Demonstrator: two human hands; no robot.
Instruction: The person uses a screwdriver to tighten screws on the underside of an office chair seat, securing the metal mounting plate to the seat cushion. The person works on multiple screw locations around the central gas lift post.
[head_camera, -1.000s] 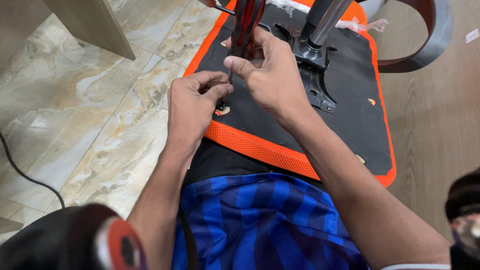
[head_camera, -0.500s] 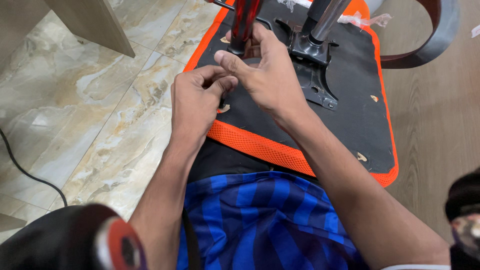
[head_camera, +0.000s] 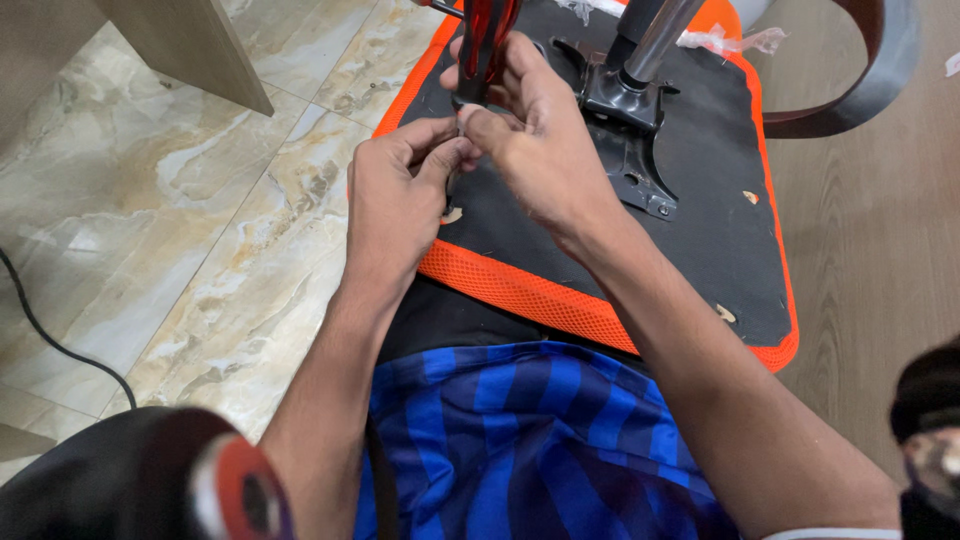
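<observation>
An upturned chair seat (head_camera: 700, 240) with a black underside and orange mesh edge lies against my lap. My right hand (head_camera: 545, 140) grips a screwdriver (head_camera: 487, 45) with a red and black handle, held upright over the seat's near left corner. My left hand (head_camera: 395, 205) pinches the thin metal shaft just below the handle, its fingertips touching my right thumb. The tip points down at a small hole (head_camera: 452, 215) in the black underside. The tip itself is hidden behind my fingers.
A black metal bracket (head_camera: 625, 130) with a chrome column (head_camera: 655, 40) is bolted to the seat's middle. A curved dark armrest (head_camera: 860, 70) lies on the wood floor at the right. Marble tiles, a black cable (head_camera: 50, 340) and a wooden leg (head_camera: 190, 45) are at the left.
Both hands have risen slightly away from the seat. My left fingers have moved up the shaft to meet my right thumb, and the small hole now shows below them.
</observation>
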